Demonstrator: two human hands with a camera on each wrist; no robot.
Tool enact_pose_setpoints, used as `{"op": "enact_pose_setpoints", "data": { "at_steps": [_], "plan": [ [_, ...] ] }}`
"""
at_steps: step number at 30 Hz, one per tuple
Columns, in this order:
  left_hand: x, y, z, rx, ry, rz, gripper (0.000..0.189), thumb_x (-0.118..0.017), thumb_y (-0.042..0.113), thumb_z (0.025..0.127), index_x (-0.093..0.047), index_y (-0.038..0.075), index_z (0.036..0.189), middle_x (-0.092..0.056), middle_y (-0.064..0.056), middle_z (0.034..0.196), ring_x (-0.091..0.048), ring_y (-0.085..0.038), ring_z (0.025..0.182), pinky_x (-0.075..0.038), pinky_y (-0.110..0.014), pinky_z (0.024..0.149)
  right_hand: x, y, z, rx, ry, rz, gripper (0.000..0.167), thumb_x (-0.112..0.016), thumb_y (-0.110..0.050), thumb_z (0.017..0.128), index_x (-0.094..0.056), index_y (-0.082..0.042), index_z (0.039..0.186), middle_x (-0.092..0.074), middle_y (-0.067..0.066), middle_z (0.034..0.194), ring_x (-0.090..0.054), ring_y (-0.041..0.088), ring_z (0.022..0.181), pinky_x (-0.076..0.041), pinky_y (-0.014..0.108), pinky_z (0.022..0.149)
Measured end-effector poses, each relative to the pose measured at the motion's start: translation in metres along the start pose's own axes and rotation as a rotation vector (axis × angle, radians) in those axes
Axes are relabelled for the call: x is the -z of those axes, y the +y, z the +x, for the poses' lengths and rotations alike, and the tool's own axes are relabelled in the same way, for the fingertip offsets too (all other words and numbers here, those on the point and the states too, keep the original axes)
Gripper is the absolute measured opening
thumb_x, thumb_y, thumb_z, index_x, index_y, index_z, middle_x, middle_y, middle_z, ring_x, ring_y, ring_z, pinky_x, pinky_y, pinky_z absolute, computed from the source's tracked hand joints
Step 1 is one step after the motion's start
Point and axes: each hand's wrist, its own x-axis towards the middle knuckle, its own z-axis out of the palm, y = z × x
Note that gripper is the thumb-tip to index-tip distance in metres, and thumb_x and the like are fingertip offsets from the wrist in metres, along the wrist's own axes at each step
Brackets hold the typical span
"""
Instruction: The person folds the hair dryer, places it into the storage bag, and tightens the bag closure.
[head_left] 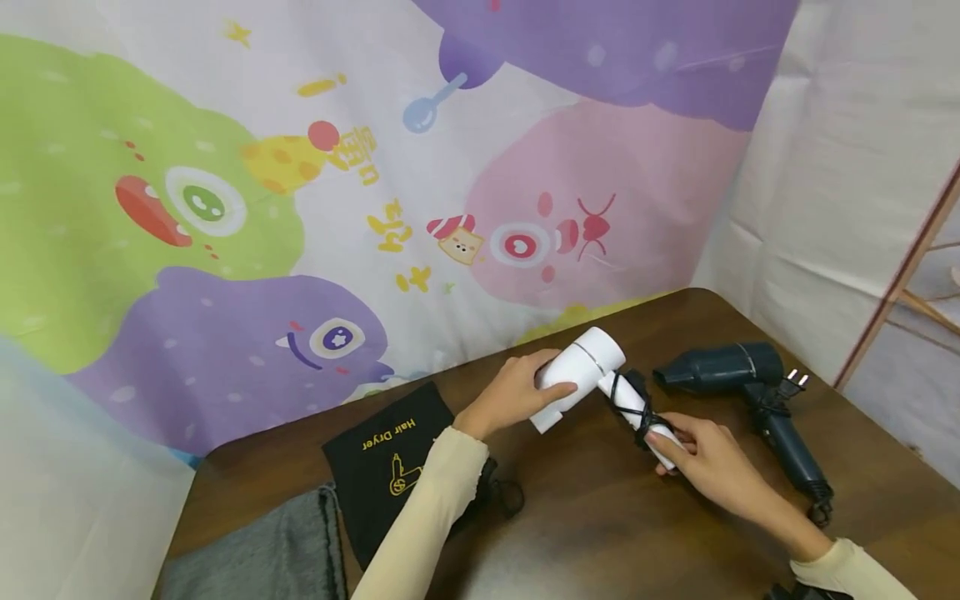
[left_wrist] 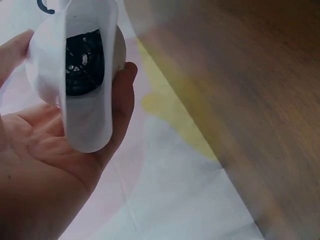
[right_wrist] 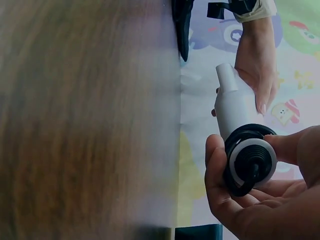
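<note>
Both hands hold a white hair dryer (head_left: 594, 354) over the table. My left hand (head_left: 517, 390) grips its barrel near the nozzle end, thumb on top. In the left wrist view the flat nozzle (left_wrist: 89, 127) faces the camera, with a dark grille inside its slot. The handle (head_left: 626, 396) is in my right hand (head_left: 708, 457), thumb along it and fingers beneath. A black cord (head_left: 643, 421) is wound round that handle. From the right wrist view, the round handle end (right_wrist: 254, 162) with its cord sits between thumb and fingers.
On the brown table (head_left: 592, 533), a dark hair dryer (head_left: 716, 369) lies at the right, its two-pin plug (head_left: 791, 385) beside its barrel. A black pouch (head_left: 382, 483) lettered "Hair Dryer" and a folded grey cloth (head_left: 262, 554) lie at the left. Behind hangs a cartoon backdrop (head_left: 420, 325).
</note>
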Motion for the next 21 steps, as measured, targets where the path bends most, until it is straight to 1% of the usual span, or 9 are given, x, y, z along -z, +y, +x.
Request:
{"op": "enact_pose_setpoints", "data": {
  "at_steps": [3,8,11,15,18,21],
  "plan": [
    [0.001,0.002,-0.005,-0.006,-0.003,-0.001,0.057,-0.069,0.047,0.092,-0.059,0.013,0.136,-0.069,0.001,0.112,-0.063,-0.006,0.086,-0.052,-0.021,0.074,-0.002,-0.002,-0.003,0.004,0.007,-0.003,0.047,-0.064,-0.023,0.099,-0.056,0.011,0.13,-0.074,0.011,0.092,-0.07,0.009,0.067,-0.055,0.025,0.06],
    [0.006,0.006,-0.013,0.0,0.019,0.024,0.057,-0.071,0.045,0.091,-0.058,0.013,0.136,-0.067,0.002,0.113,-0.062,-0.007,0.087,-0.052,-0.021,0.074,-0.004,-0.004,-0.003,0.017,0.017,-0.023,0.044,-0.063,-0.026,0.099,-0.059,0.006,0.13,-0.075,0.009,0.091,-0.07,0.008,0.068,-0.054,0.026,0.06],
    [0.008,0.009,-0.017,-0.007,0.04,0.029,0.058,-0.071,0.045,0.091,-0.057,0.013,0.136,-0.067,0.001,0.116,-0.062,-0.008,0.09,-0.052,-0.022,0.075,-0.006,-0.006,-0.004,0.025,0.033,-0.055,0.041,-0.063,-0.027,0.1,-0.06,0.002,0.129,-0.075,0.004,0.086,-0.07,0.008,0.07,-0.054,0.025,0.062],
    [0.009,0.013,-0.025,-0.011,0.08,0.024,0.061,-0.072,0.047,0.09,-0.055,0.013,0.138,-0.066,0.0,0.119,-0.062,-0.009,0.092,-0.053,-0.023,0.077,-0.007,-0.009,-0.006,0.071,0.067,-0.075,0.035,-0.062,-0.021,0.1,-0.061,0.001,0.127,-0.074,-0.002,0.081,-0.07,0.008,0.073,-0.054,0.025,0.063],
    [0.009,0.016,-0.032,-0.008,0.109,0.026,0.063,-0.072,0.048,0.089,-0.054,0.013,0.138,-0.066,0.0,0.119,-0.062,-0.009,0.092,-0.052,-0.024,0.077,-0.008,-0.011,-0.009,0.1,0.084,-0.085,0.034,-0.062,-0.017,0.1,-0.06,0.003,0.128,-0.074,-0.002,0.081,-0.07,0.009,0.074,-0.053,0.024,0.061],
    [0.01,0.02,-0.04,0.003,0.128,0.016,0.062,-0.073,0.048,0.089,-0.054,0.015,0.138,-0.066,0.001,0.118,-0.062,-0.009,0.092,-0.053,-0.025,0.076,-0.009,-0.015,-0.011,0.099,0.094,-0.101,0.035,-0.062,-0.017,0.1,-0.059,0.002,0.129,-0.073,-0.005,0.081,-0.069,0.008,0.075,-0.051,0.024,0.061]
  ]
}}
